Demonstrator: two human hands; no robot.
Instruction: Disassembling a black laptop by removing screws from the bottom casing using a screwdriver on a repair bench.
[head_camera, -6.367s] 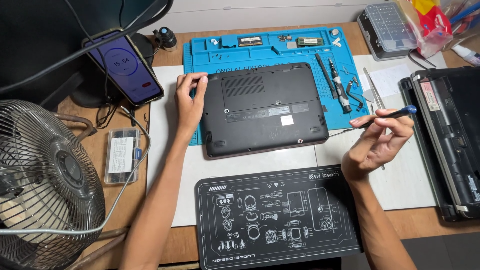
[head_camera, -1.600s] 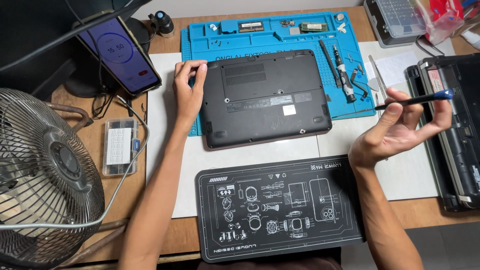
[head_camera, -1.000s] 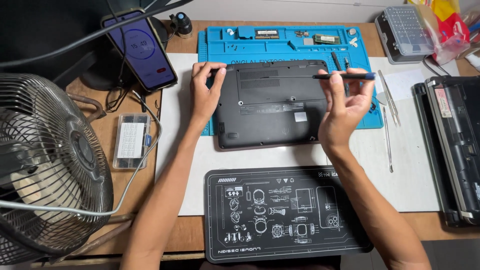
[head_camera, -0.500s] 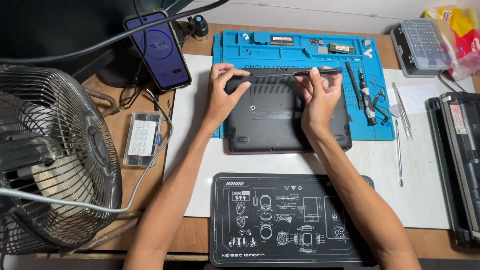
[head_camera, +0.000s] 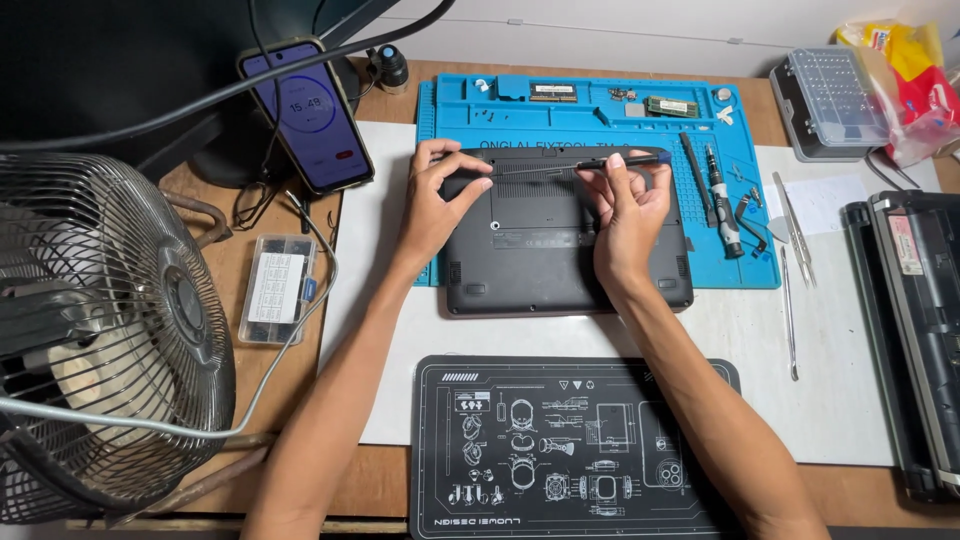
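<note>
Black laptop underside up; left hand pinches its rear edge, right hand clamps screwdriver. Best keep tip square.

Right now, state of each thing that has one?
Laptop: shut, underside up, on blue mat.
Phone: screen lit, propped up.
Bit case: lid shut.
Fan: running or stopped, cannot tell.
Left hand, right hand: gripping the laptop's far edge.

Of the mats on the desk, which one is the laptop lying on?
The blue mat at the back. The laptop rests on it, overhanging its near edge, while the black printed mat nearer the person is bare.
</note>
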